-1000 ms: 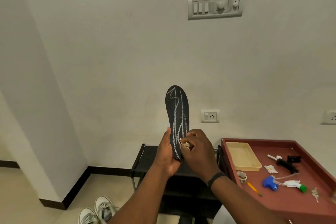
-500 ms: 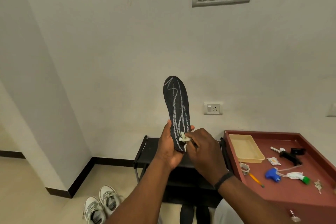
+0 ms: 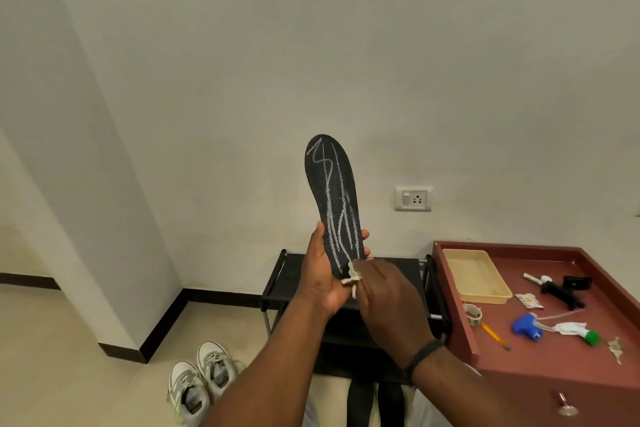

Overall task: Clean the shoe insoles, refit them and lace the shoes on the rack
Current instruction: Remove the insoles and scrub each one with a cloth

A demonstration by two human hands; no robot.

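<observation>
The left hand (image 3: 323, 282) grips the heel end of a black insole (image 3: 334, 204), thumb on the left edge and fingertips wrapped round the right edge. The insole stands nearly upright in front of the wall, toe end up. It is flat, elongated, rounded at the toe, with a matte surface crossed by pale chalk-like scribbles running lengthwise.

The right hand (image 3: 388, 302) is curled round a small wad of white cloth (image 3: 352, 279), crumpled and soft in appearance, and presses it against the lower right part of the insole. A black band (image 3: 424, 354) circles the right wrist.

Below the hands stands a black shoe rack (image 3: 284, 284) with a flat top shelf and thin metal legs. A pair of white laced sneakers (image 3: 201, 381) sits on the tiled floor just left of the rack.

To the right is a reddish-brown cabinet (image 3: 540, 388) with a raised rim. On its top lie a shallow rectangular beige plastic tray (image 3: 476, 276), a roll of tape (image 3: 472, 314), a yellow pencil (image 3: 493, 334), a blue spray trigger head (image 3: 526, 325) with a thin clear tube, and a black tool (image 3: 562, 291).
</observation>
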